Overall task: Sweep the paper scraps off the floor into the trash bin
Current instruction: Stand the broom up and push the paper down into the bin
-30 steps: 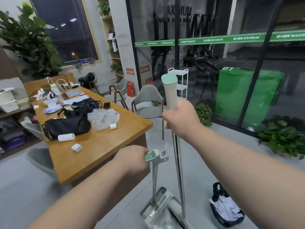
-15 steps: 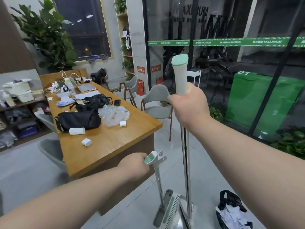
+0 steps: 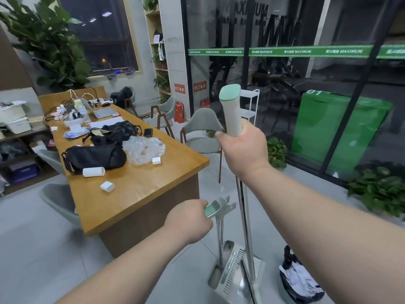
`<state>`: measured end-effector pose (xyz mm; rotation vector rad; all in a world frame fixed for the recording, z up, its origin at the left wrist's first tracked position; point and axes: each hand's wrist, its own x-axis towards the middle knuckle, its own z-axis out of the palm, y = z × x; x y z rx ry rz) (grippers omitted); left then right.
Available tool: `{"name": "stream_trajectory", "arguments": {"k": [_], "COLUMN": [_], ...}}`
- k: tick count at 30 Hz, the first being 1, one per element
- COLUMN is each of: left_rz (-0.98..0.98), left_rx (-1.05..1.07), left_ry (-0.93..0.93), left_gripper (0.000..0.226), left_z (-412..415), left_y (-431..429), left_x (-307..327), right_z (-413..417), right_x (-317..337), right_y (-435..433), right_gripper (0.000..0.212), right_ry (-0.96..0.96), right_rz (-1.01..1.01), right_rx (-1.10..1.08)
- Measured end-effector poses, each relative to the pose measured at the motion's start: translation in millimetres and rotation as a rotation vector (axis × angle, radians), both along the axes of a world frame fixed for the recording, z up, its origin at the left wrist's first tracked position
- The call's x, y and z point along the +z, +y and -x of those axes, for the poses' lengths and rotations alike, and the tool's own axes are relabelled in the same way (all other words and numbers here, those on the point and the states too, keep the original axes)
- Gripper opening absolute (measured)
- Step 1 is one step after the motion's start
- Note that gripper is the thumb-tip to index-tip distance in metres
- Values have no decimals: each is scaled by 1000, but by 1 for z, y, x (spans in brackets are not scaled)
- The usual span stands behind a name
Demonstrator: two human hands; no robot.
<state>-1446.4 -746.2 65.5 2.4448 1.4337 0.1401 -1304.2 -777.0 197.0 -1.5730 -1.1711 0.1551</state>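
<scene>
My right hand (image 3: 242, 151) grips the white, green-capped broom handle (image 3: 230, 106), whose metal pole (image 3: 246, 227) runs straight down to the floor. My left hand (image 3: 189, 220) holds the green grip of the dustpan handle (image 3: 211, 208). The grey dustpan (image 3: 230, 268) stands tipped up on the floor beside the broom pole. To the right sits a trash bin lined with a black bag (image 3: 299, 279), holding white paper. No loose scraps show on the visible floor.
A long wooden table (image 3: 140, 189) stands at left with black bags, a plastic wrap and small white items. Grey chairs (image 3: 202, 132) sit beyond it. Potted plants (image 3: 379, 191) line the glass wall at right. Grey tiled floor spreads around me.
The view has risen and shifted slightly; the dustpan has swung more upright next to the broom pole. Both hands keep their grips.
</scene>
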Motion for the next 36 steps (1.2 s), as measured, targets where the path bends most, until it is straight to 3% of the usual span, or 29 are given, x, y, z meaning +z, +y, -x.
{"name": "stream_trajectory", "arguments": {"k": [4,8,14,20,25,33,36], "left_rz": [-2,7,1,35,100,83,44], "left_rx": [-14,-33,-76,-15,21,-29,-44], "left_ry": [-10,-17,22,8,-2,18,17], "left_gripper": [4,6,11,6,9,11,9], "left_z": [-11,-18,-28,-26,-25,-29,-30], "left_y": [-5,-6,-3,13,15,8,6], "left_x": [2,12,25,4,-6,-13,-12], "right_z": [-3,-5,-13,-50,-41,-33,-35], "right_x": [-4,-11,-28,21,44,-21,-38], "right_y": [-2,-7,-9,-13,-15,-12,-9], "right_gripper": [35,22,24,14,27,36,28], "right_ry": [147,190,129,83,-48,-172,-83], "right_rz": [-75,-100,-21,-100,-151,-41,-53], "right_rx": [65,151,205,67,49,29,43]}}
